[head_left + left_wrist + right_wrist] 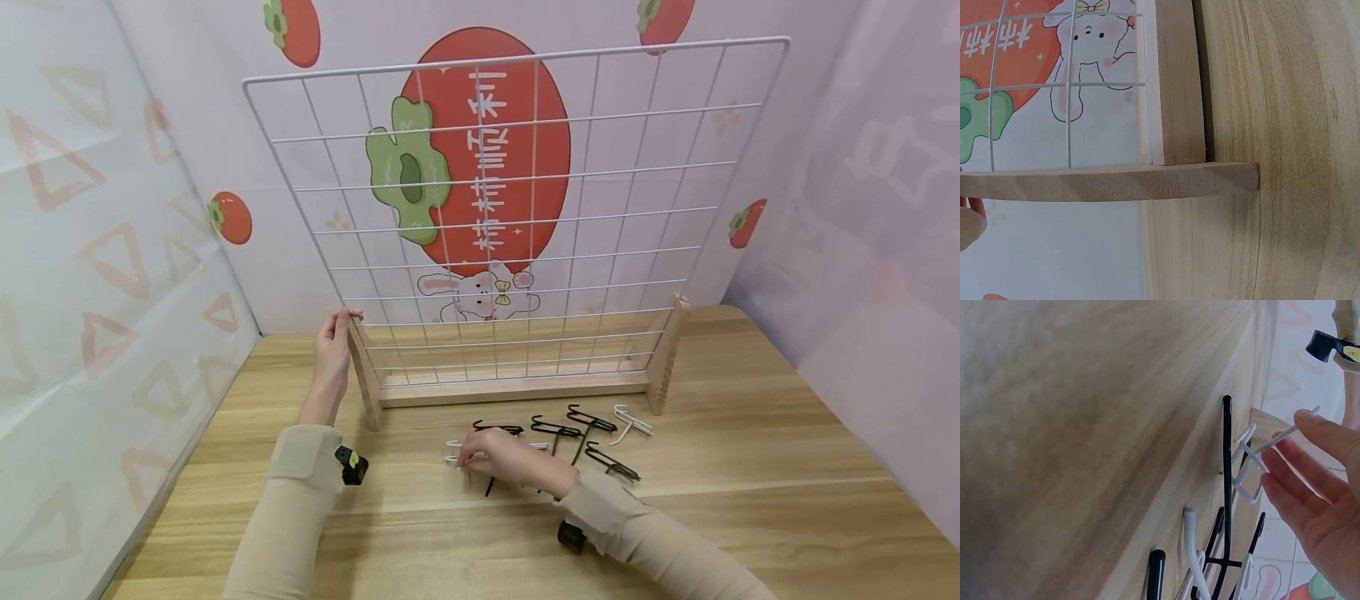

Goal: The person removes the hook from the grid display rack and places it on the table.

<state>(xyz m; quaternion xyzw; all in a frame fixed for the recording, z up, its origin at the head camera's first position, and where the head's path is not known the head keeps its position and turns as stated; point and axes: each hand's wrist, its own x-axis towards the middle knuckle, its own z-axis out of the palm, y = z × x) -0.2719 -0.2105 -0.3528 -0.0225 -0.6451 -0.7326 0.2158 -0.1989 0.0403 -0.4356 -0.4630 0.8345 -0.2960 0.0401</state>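
A white wire grid panel (517, 60) stands upright, leaning back a little, in a wooden stand (517, 389). My left hand (332, 342) grips the top of the stand's left side piece (365, 375); only its fingers show at the edge of the left wrist view. Low over the table, my right hand (510, 457) pinches a white metal hook (1277, 438) between thumb and fingers by its straight prong. The hook's looped back end shows below the fingers in the right wrist view. Several black hooks (588, 419) and white hooks lie around that hand, some partly hidden by it.
One white hook (633, 421) lies at the right of the group, near the stand's right side piece (663, 358). The wooden table (750, 467) reaches back to a printed cloth backdrop (637, 275), with cloth on the left side too.
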